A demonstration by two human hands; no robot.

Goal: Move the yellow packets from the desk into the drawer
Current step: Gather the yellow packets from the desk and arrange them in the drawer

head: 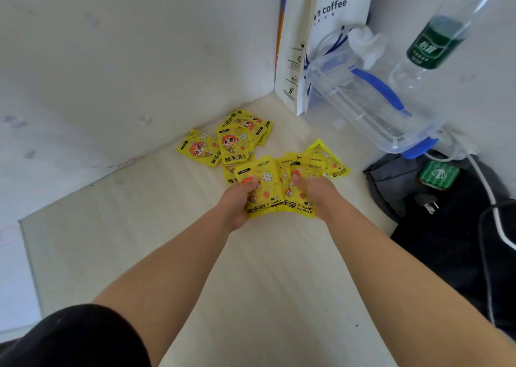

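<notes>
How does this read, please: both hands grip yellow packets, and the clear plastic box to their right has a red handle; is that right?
Not quite: in the head view the handle of the clear plastic box is blue, not red. The rest stands: the left hand and right hand each grip yellow packets.

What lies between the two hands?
Head view: yellow packets, a bunch gripped by the left hand beside a bunch gripped by the right hand.

Holding yellow hand-warmer packets (pixel 266 181) in left grip (pixel 237 202) and right grip (pixel 317 195), at pale bench (pixel 251 269). Beyond: loose packet pile (pixel 233 143) by wall corner; coffee paper bag (pixel 296 59), clear clip-lid container (pixel 371 109) at right.
</notes>
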